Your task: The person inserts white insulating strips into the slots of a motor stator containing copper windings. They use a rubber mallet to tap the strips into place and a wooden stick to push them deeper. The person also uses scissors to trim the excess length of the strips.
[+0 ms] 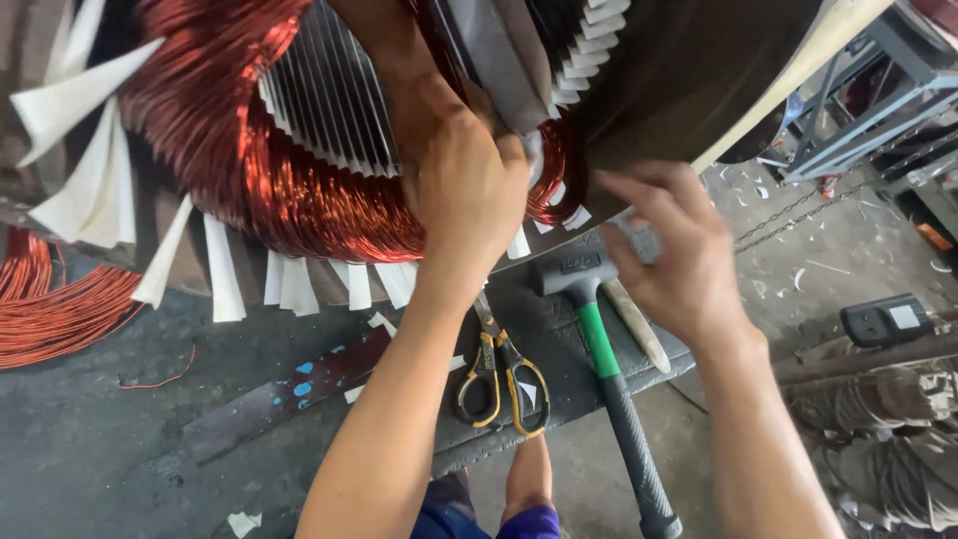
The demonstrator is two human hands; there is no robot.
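A large motor stator fills the top of the head view, with bundles of copper winding and white insulation paper strips sticking out of its slots. My left hand is closed on a grey paper strip at the stator's lower edge, pressing against the copper coil. My right hand hovers just right of it, fingers spread and slightly curled, holding nothing, close to the dark stator housing.
On the dark bench below lie yellow-handled scissors, a rubber mallet with a green and black handle and a pale wooden stick. Loose copper wire hangs at left. A chain and a metal frame are at right.
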